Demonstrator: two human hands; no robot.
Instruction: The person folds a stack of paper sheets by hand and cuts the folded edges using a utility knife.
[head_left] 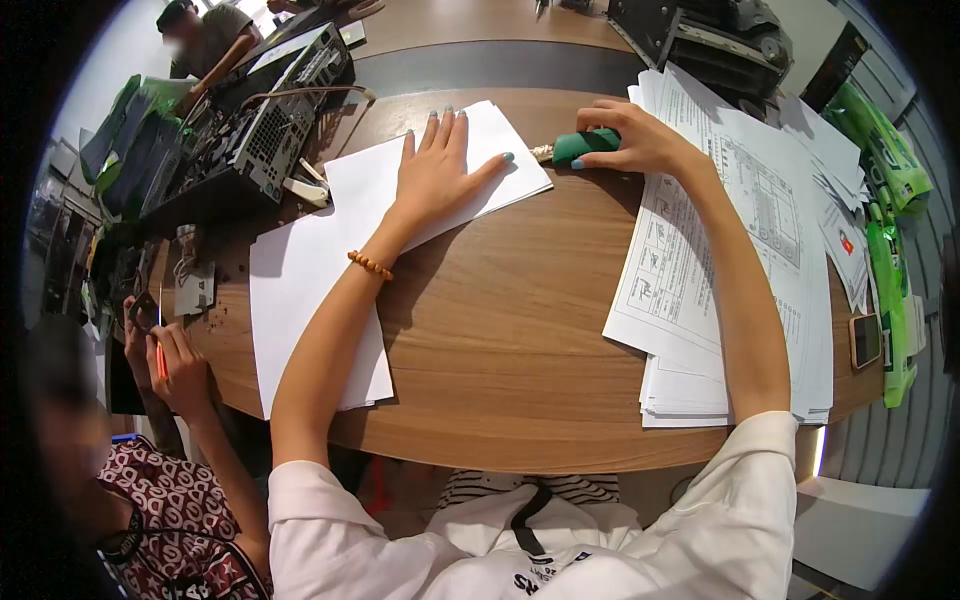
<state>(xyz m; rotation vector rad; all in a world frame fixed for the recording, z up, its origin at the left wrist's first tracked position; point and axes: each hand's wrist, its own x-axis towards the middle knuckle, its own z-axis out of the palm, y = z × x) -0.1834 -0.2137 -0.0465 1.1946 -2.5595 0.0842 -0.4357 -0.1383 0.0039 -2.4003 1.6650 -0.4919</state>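
Wooden round tabletop [500,330] crowded with paper, seen from the head camera: one hand pins a sheet, the other holds a cutter at its corner.

Left hand [435,170] lies flat, fingers [445,130] spread and released, pressing down the blank white sheet [360,200], which overlaps a second white sheet [300,300] nearer the edge. Right hand [640,140] has its fingers clenched around a green-handled utility knife [580,147], its metal tip just beside the sheet's right corner. I judge this the setting-up step of a cut; the next move calls for steady downward pressure from the flat hand while the blade meets the paper edge. A stack of printed drawings [730,260] lies under the right forearm. To the left stands an opened computer case [265,120], and another person's hands [165,355] hold a small tool.
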